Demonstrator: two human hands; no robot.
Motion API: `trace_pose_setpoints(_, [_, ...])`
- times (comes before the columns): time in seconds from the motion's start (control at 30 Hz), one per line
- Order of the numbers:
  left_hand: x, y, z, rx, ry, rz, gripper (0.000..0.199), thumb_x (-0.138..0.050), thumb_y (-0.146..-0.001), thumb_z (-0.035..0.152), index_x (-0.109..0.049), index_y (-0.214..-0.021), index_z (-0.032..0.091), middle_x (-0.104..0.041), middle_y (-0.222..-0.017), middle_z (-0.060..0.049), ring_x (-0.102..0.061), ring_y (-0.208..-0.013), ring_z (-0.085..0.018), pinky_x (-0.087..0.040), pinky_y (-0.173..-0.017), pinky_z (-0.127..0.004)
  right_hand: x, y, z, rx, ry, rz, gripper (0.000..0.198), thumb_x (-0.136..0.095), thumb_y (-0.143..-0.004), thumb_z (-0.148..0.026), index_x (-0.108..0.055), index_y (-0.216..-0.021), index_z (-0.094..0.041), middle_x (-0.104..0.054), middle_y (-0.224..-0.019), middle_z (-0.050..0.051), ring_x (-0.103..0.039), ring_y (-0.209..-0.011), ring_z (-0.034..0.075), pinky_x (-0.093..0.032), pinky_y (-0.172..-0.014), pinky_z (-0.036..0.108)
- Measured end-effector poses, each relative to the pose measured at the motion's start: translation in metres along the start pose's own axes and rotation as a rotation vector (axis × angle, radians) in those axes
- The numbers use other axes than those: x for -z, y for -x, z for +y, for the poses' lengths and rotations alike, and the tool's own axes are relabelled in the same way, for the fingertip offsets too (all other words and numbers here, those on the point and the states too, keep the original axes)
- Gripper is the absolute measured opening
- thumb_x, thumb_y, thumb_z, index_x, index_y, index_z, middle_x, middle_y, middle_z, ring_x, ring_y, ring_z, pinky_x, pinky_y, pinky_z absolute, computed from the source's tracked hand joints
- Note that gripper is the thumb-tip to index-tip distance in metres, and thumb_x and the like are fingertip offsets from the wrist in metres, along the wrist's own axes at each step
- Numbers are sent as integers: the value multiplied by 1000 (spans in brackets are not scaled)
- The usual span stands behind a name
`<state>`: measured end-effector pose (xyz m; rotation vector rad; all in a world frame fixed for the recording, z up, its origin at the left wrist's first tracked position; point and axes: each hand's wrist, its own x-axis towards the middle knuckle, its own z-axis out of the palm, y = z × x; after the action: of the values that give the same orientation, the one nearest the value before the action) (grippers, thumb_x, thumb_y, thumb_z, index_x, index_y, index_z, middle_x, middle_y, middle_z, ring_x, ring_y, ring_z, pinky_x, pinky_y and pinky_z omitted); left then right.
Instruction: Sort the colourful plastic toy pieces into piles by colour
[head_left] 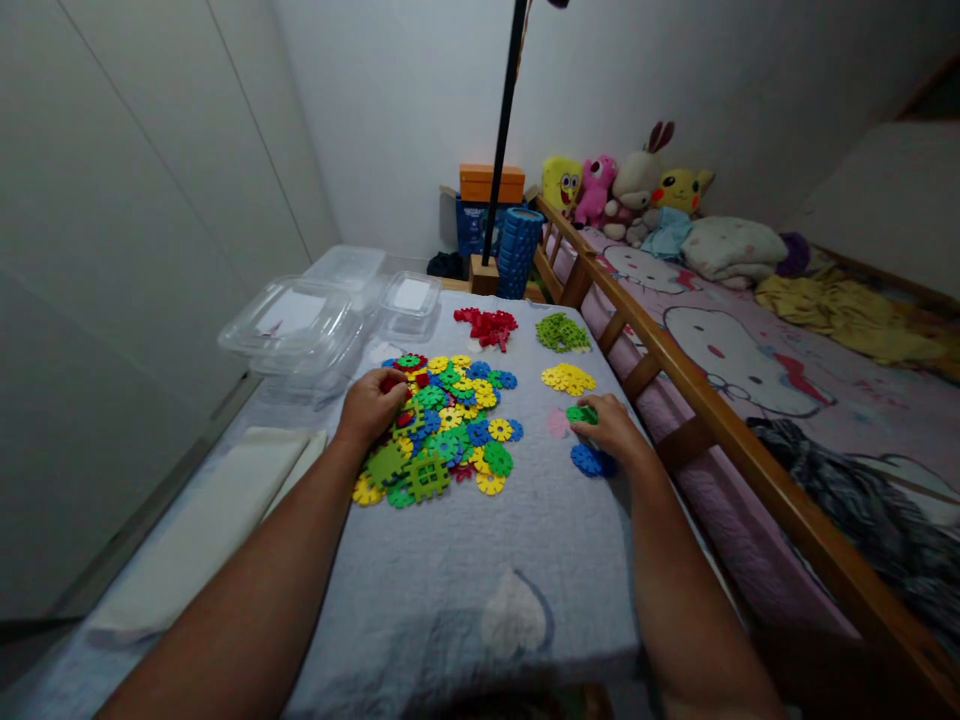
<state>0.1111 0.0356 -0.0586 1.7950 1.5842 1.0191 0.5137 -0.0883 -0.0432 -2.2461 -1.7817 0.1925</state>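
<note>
A mixed pile of plastic building discs (446,420) in yellow, blue, green and red covers the middle of the table, with olive-green square pieces (427,477) at its near left. At the pile's left edge, my left hand (371,405) has its fingers closed on a red building piece (391,383), partly hidden by them. My right hand (611,428) pinches a green disc (580,413) at the table's right side. Just below that hand lies a group of blue discs (589,460). Yellow discs (568,378) form a group beyond it.
Red pieces (487,326) and light-green pieces (562,332) lie in separate heaps farther back. Clear plastic containers (292,320) stand at the back left, above a folded cream cloth (210,520). A wooden bed rail (660,360) borders the right side. A black pole (502,140) rises behind the table.
</note>
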Motion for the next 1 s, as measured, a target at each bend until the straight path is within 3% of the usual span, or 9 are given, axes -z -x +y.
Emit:
trace_pose_setpoints(0.2, [0,0,1,1,5,3,36,-56,-70,44,-73,-89,20,-69,-82,-3,-60,-74,-21,-46,-74,-33,17,24,9,104,-117,-57,16,-69,-82,-29,-73,-97,-24,-66,-103,8,-64,-102,27,-51,-93,41])
trace_pose_setpoints(0.4, [1,0,1,3,-14,1,35,-57,-71,44,-74,-91,20,-70,-83,-3,-61,-76,-21,-47,-76,-33,17,64,-6,124,-63,-152,33,-74,-79,-29,-75,-111,-25,-66,-114,9,-61,-110,28,-46,-100,39])
trace_pose_setpoints(0.67, [1,1,2,-6,10,-3,34,-58,-71,42,-73,-90,19,-71,-83,-3,-62,-77,-21,-48,-76,-32,24,87,-7,106,-94,-200,33,-73,-78,-22,-75,-111,-25,-66,-115,8,-58,-111,25,-44,-101,35])
trace_pose_setpoints(0.83, [1,1,0,3,24,-2,34,-58,-71,42,-73,-90,19,-71,-83,-4,-63,-78,-21,-49,-76,-32,34,81,2,98,-119,-235,37,-76,-75,-25,-76,-113,-25,-68,-117,7,-61,-112,26,-46,-102,35])
trace_pose_setpoints(1.0, [1,2,1,14,23,-13,34,-58,-72,43,-73,-91,20,-70,-82,-3,-62,-78,-22,-49,-75,-33,32,40,-3,81,-73,-80,30,-70,-83,-26,-75,-112,-21,-71,-119,9,-62,-117,26,-44,-105,35])
